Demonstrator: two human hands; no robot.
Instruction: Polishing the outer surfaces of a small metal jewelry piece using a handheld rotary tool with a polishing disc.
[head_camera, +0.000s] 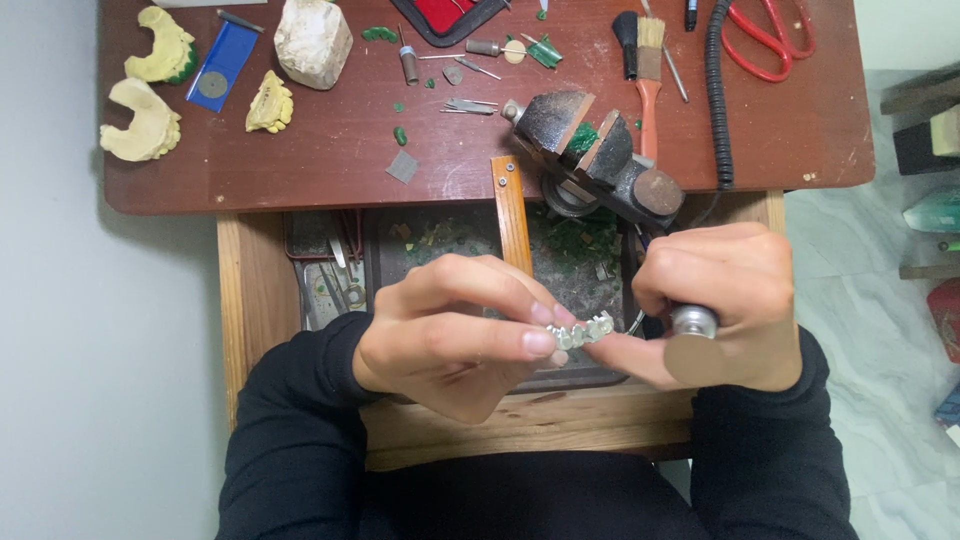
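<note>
Head view, left to right. Pale yellow plaster dental casts (150, 95) sat at 10 o'clock on dark red bench top (300, 170), beside blue card (222, 62) and white stone block (313, 40). Left hand (455, 335) pinched small silvery metal casting (582, 332) between thumb and fingertips, dead centre, over open wooden drawer (245, 300) littered with green wax scraps. Right hand (725, 305) closed around rotary handpiece (690, 325), tip hidden at casting's right end. Looked like grinding or trimming step; next move would need steady pinch, light tool contact. Bench vise (600, 155) at 12 o'clock, brush (650, 70) and red scissors (770, 40) at 1 o'clock. Pale marble floor (880, 330) at 3 o'clock, grey floor on left.
</note>
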